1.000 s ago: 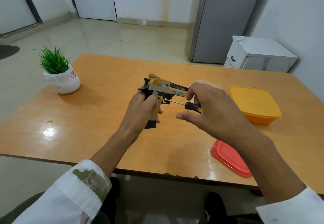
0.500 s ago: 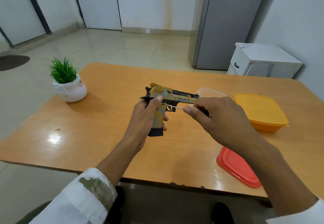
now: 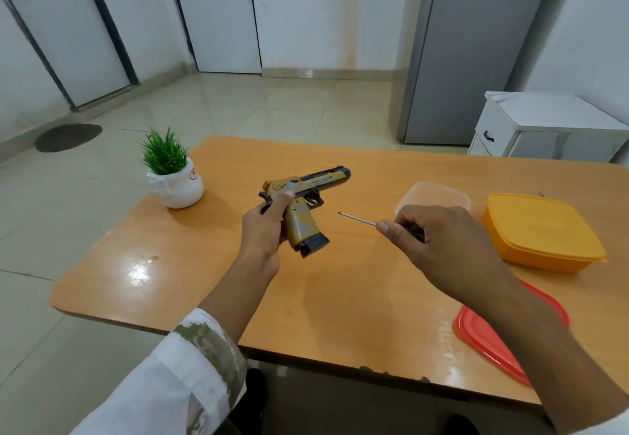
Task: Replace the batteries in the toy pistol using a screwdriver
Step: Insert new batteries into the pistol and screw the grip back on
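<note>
The toy pistol (image 3: 304,203), tan with black parts, hangs above the middle of the orange table (image 3: 340,291), barrel pointing right and away. My left hand (image 3: 263,230) grips it around the back of the handle, thumb up near the hammer. My right hand (image 3: 439,247) holds a small screwdriver (image 3: 357,219) to the right of the pistol. Its thin metal shaft points left at the grip, with a clear gap between tip and pistol. The dark handle is mostly hidden in my fingers.
A clear plastic tub (image 3: 434,194) sits behind my right hand. An orange lidded box (image 3: 541,230) stands at the right. A red lid (image 3: 490,339) lies near the front right edge. A small potted plant (image 3: 172,176) stands at the back left corner.
The screwdriver tip was against the pistol's grip; it has since drawn back to the right. The pistol is tilted so its barrel shows fully. The camera has lifted and widened its view.
</note>
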